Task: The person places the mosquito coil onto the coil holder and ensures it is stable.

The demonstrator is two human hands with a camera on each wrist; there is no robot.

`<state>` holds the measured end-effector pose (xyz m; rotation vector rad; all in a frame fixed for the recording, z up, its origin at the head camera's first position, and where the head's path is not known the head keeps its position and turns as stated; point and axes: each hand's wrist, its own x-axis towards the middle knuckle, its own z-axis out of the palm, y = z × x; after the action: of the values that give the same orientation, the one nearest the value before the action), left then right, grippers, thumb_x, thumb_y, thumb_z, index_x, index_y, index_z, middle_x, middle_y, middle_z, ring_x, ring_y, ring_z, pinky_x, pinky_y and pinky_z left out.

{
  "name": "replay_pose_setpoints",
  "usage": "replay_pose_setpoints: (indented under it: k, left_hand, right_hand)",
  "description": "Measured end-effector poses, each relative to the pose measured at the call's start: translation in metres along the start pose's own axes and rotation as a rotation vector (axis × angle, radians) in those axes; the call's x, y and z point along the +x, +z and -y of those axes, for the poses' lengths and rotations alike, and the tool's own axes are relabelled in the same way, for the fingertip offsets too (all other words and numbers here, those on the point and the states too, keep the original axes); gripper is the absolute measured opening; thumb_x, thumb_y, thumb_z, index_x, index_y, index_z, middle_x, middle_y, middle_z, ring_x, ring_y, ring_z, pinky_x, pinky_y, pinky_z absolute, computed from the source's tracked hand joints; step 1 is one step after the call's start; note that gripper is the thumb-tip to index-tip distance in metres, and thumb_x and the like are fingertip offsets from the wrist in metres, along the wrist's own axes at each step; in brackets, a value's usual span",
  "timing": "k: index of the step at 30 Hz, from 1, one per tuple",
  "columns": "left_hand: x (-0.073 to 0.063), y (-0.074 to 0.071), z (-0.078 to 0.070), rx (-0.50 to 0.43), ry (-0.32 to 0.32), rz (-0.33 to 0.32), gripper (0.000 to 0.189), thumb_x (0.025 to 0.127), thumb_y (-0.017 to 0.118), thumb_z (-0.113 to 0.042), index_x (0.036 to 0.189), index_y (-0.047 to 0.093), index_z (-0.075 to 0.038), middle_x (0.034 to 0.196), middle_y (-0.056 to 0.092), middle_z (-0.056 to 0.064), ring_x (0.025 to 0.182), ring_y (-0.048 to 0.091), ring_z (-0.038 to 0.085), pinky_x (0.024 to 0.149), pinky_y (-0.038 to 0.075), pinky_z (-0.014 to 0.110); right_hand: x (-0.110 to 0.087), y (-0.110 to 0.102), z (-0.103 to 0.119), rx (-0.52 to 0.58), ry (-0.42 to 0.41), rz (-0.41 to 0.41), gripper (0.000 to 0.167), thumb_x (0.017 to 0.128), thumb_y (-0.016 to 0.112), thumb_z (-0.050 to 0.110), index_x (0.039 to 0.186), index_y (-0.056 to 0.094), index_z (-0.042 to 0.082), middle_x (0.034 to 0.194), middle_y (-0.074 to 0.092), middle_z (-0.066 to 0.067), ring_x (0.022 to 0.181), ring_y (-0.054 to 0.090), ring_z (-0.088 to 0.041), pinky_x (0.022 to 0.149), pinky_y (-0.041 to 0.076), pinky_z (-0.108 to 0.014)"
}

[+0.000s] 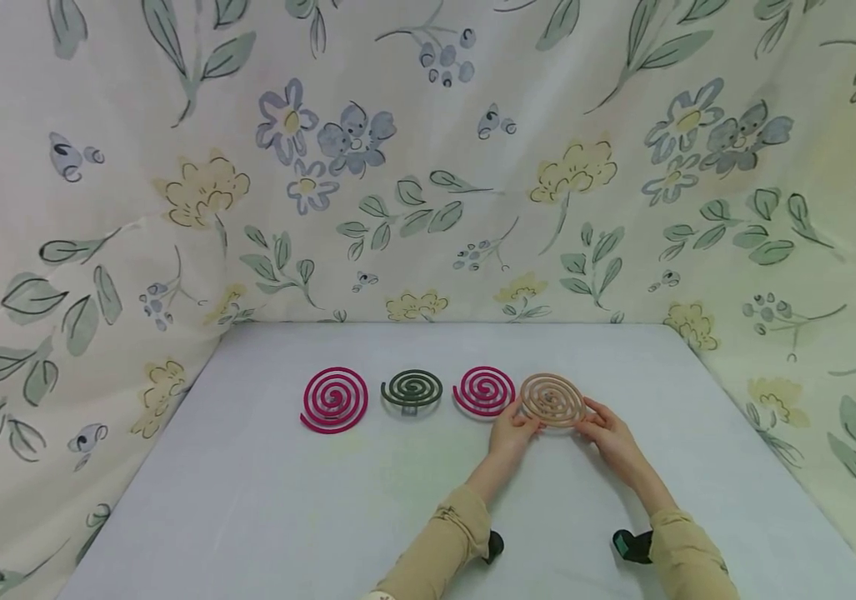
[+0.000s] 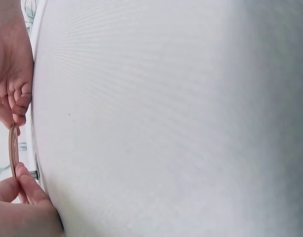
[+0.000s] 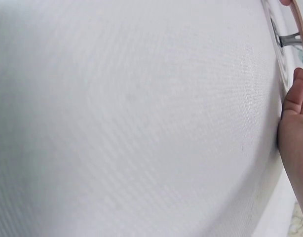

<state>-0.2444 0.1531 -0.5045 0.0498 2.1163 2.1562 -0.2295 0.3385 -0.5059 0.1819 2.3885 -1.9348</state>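
Note:
Both hands hold a tan spiral mosquito coil (image 1: 552, 401) at the right end of a row of coils. My left hand (image 1: 510, 435) pinches its left edge, and my right hand (image 1: 612, 437) pinches its right edge. Edge-on, the tan coil (image 2: 13, 150) spans the fingers of both hands in the left wrist view. Below it, the right wrist view shows a small metal stand (image 3: 290, 39) rising from the table. A magenta coil (image 1: 483, 390) lies just left of my left hand, its edge close to the fingers.
Further left are a dark green coil (image 1: 412, 388), raised on a small metal support (image 1: 409, 410), and another magenta coil (image 1: 333, 400). The white table (image 1: 285, 517) ends at a floral curtain (image 1: 428, 250). Dark straps show at both wrists.

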Motion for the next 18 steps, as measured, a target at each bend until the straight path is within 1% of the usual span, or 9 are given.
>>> replay_pose_setpoints:
  k: [5,10,14,18]
  left_hand:
    - [0.0005,0.0005,0.0004,0.005,-0.007,-0.005,0.052,0.085,0.063,0.001,0.135,0.047,0.004,0.084,0.071,0.02,0.08,0.07,0.028,0.066,0.052,0.019]
    - [0.0027,0.0022,0.0045,0.017,-0.003,-0.008,0.052,0.084,0.063,0.001,0.134,0.048,0.005,0.083,0.072,0.019,0.077,0.071,0.024,0.066,0.052,0.019]
    - [0.0042,0.0025,0.0073,0.03,-0.014,-0.012,0.052,0.084,0.064,0.0,0.134,0.049,0.002,0.082,0.072,0.017,0.075,0.07,0.021,0.065,0.052,0.019]
    - [0.004,0.0017,0.0066,0.036,-0.009,-0.02,0.051,0.084,0.064,0.0,0.133,0.05,0.002,0.082,0.072,0.017,0.074,0.07,0.021,0.062,0.05,0.017]
  right_hand:
    - [-0.0008,-0.0006,-0.0004,-0.007,-0.003,0.006,0.067,0.093,0.055,0.009,0.147,0.019,-0.006,0.081,0.054,0.019,0.076,0.05,0.004,0.071,0.042,-0.015]
    - [-0.0028,-0.0004,-0.0002,0.011,-0.003,0.009,0.068,0.093,0.055,0.008,0.147,0.017,-0.007,0.082,0.055,0.02,0.076,0.05,0.005,0.071,0.042,-0.015]
    - [-0.0027,-0.0002,-0.0006,0.014,0.002,0.006,0.068,0.093,0.055,0.009,0.147,0.017,-0.006,0.082,0.055,0.02,0.075,0.05,0.005,0.071,0.042,-0.015]
    - [-0.001,-0.0003,-0.0017,0.005,0.001,0.009,0.068,0.093,0.056,0.01,0.147,0.018,-0.005,0.083,0.054,0.02,0.076,0.05,0.004,0.071,0.042,-0.015]
